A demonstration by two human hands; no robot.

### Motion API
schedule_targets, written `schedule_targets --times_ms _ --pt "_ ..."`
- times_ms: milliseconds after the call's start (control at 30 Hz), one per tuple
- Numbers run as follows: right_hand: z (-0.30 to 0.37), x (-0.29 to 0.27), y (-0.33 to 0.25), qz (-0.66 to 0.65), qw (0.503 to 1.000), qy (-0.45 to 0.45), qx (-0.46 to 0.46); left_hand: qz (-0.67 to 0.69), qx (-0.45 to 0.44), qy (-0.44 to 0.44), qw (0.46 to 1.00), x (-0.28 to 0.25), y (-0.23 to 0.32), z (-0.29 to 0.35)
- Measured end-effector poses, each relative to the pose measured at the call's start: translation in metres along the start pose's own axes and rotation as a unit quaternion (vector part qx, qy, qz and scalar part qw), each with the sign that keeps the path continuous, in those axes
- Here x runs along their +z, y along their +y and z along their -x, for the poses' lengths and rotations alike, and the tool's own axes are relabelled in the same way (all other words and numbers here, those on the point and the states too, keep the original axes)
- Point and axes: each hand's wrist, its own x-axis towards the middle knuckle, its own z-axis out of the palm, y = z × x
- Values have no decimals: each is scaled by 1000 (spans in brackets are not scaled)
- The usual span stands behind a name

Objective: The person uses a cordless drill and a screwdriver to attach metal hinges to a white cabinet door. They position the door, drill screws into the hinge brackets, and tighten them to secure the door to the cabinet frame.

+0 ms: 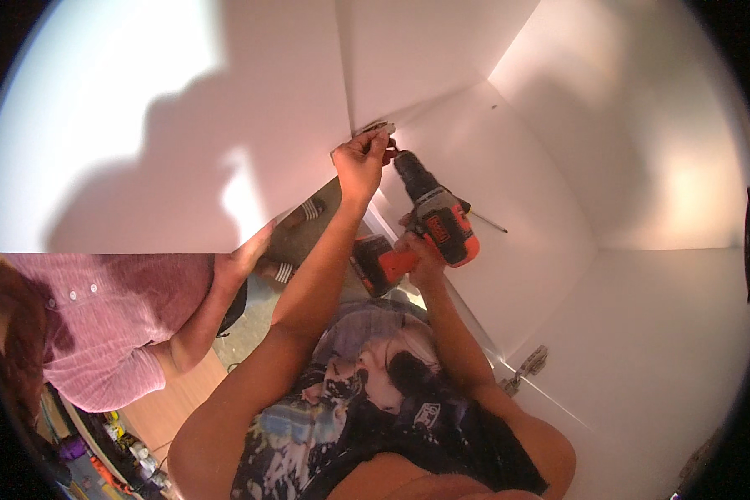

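Fitting (384, 127), hinge-like, sits at edge of white panel (296, 92) | left hand (361, 171) is at fitting, whether gripping I cannot tell | right hand (426, 260), below fitting, holds drill (443, 225), nose toward fitting | step, I judge: fastening it | next calls for steady, straight drill

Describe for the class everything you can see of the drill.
The drill has an orange, black and grey body that looks like plastic, a dark chuck and a black-and-orange battery pack below its orange handle. The right hand grips the handle. The chuck points up and left in the picture, toward the left hand. Whether it is spinning cannot be told.
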Motion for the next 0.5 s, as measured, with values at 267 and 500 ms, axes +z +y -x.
schedule_targets --times_ms 267,500 --pt "-13 -30 -23 -203 979 32 1 -347 250 -111 897 -41 -51 34" --pt "-7 -33 -34 -205 979 -3 3 -462 375 -154 789 -4 -48 3"
